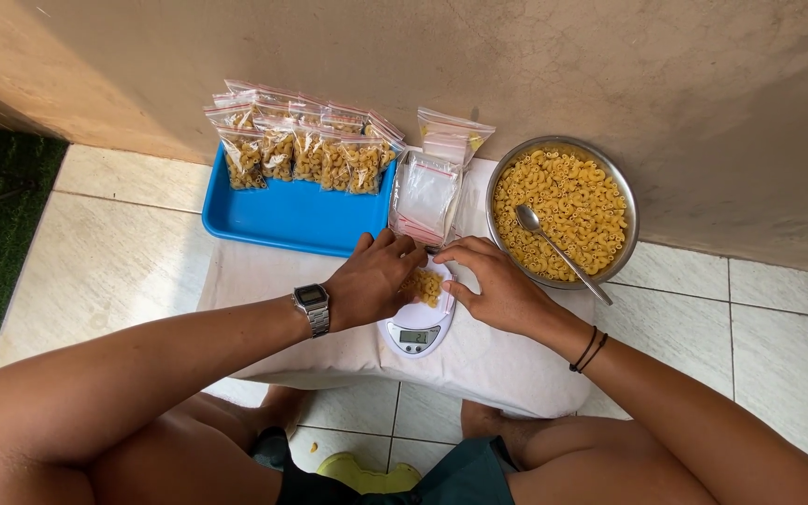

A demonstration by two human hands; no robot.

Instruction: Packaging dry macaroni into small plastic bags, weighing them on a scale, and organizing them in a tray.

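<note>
My left hand [374,279] and my right hand [495,285] both grip a small clear bag of elbow macaroni [425,284] that rests on a white kitchen scale [415,335]. The left hand holds the bag's left side, the right hand its upper right edge. A steel bowl [625,201] full of dry macaroni stands to the right, with a metal spoon [558,249] lying in it. A watch is on my left wrist, and dark bands circle my right wrist.
A blue tray [278,220] at the back left holds several filled macaroni bags [303,150] standing against the wall. A stack of empty clear bags [427,192] lies between tray and bowl. All sit on a white cloth [488,369] over a tiled floor.
</note>
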